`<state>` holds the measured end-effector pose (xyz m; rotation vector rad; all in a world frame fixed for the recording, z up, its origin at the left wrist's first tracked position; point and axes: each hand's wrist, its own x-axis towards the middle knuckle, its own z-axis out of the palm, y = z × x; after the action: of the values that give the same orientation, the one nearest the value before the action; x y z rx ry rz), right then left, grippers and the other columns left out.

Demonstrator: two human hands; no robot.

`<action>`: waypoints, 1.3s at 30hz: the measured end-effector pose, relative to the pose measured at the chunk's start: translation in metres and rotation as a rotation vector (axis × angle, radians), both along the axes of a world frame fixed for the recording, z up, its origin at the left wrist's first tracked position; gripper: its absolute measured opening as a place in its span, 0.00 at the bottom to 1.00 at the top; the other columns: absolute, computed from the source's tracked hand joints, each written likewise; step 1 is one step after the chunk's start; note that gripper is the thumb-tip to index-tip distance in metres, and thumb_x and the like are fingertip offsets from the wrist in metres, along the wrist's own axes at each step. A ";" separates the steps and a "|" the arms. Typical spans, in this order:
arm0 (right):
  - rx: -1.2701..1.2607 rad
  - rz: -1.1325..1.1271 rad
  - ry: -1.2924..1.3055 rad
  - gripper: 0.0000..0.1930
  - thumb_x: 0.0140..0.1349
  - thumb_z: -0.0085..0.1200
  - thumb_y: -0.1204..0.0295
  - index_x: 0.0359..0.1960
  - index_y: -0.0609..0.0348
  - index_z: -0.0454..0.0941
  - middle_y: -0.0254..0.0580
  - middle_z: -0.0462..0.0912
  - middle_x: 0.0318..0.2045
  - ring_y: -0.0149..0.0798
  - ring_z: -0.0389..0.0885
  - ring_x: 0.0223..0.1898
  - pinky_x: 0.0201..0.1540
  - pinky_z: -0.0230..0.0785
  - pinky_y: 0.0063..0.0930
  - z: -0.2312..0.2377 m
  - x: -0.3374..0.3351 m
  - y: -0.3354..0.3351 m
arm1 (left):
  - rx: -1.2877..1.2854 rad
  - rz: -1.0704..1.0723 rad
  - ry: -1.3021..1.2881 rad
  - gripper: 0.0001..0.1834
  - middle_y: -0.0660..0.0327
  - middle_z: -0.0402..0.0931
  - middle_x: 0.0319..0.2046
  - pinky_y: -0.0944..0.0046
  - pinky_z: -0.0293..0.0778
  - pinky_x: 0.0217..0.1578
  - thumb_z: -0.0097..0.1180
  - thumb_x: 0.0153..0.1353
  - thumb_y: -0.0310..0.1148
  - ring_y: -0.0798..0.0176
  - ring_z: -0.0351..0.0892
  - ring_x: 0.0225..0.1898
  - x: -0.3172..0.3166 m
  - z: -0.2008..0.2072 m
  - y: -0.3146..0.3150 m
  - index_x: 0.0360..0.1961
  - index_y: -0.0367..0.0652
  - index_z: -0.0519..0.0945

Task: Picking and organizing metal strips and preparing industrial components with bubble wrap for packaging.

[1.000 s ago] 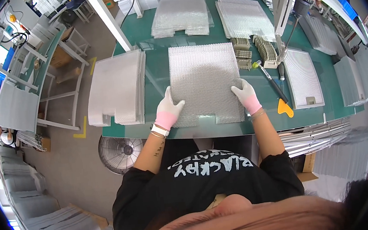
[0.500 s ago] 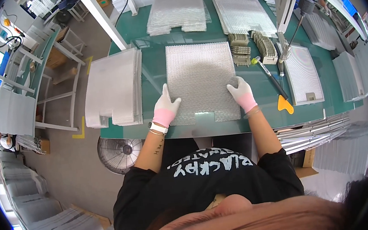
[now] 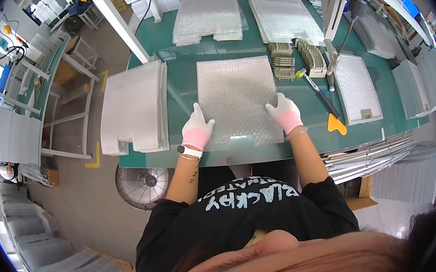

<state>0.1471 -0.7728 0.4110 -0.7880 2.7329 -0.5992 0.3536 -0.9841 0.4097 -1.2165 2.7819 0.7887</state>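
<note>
A silvery mesh sheet with a notch in its near edge is in front of me at the table's near side. My left hand, in a white and pink glove, grips its left edge with the thumb on top. On the right edge my right hand, gloved alike, has the same hold. The fingers under the sheet are hidden. I cannot tell whether the sheet rests on the green table or is slightly raised.
Mesh sheet stacks lie at left, far middle and far right. Right of my sheet are small beige parts, a hammer, an orange scraper and a framed panel. A power screwdriver hangs above.
The sheet's far edge has come slightly nearer to me. Both hands keep their hold on its sides. The whole view has shifted a little.
</note>
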 end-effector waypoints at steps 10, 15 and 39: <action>0.203 -0.051 0.148 0.31 0.61 0.59 0.47 0.53 0.63 0.72 0.56 0.83 0.45 0.53 0.84 0.47 0.48 0.77 0.45 0.019 0.012 -0.002 | -0.219 -0.121 -0.038 0.48 0.46 0.68 0.62 0.51 0.74 0.58 0.68 0.56 0.49 0.45 0.72 0.61 0.001 0.015 -0.007 0.71 0.39 0.59; -0.101 -0.051 0.133 0.34 0.62 0.57 0.47 0.59 0.64 0.72 0.58 0.82 0.46 0.56 0.83 0.47 0.50 0.75 0.45 -0.010 0.003 0.018 | -0.218 -0.176 0.150 0.45 0.45 0.69 0.59 0.52 0.73 0.57 0.67 0.56 0.47 0.44 0.73 0.58 0.007 -0.014 -0.020 0.70 0.39 0.62; 0.064 0.147 0.137 0.13 0.63 0.56 0.60 0.40 0.54 0.79 0.49 0.82 0.38 0.55 0.82 0.42 0.47 0.75 0.47 0.030 0.005 0.057 | -0.344 -0.425 0.187 0.34 0.52 0.64 0.67 0.44 0.60 0.68 0.65 0.54 0.44 0.39 0.60 0.68 0.053 -0.003 0.002 0.63 0.46 0.73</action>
<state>0.1523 -0.7160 0.4412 -1.0393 2.7679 -0.4401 0.4063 -0.9822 0.4064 -0.5443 3.2553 0.4197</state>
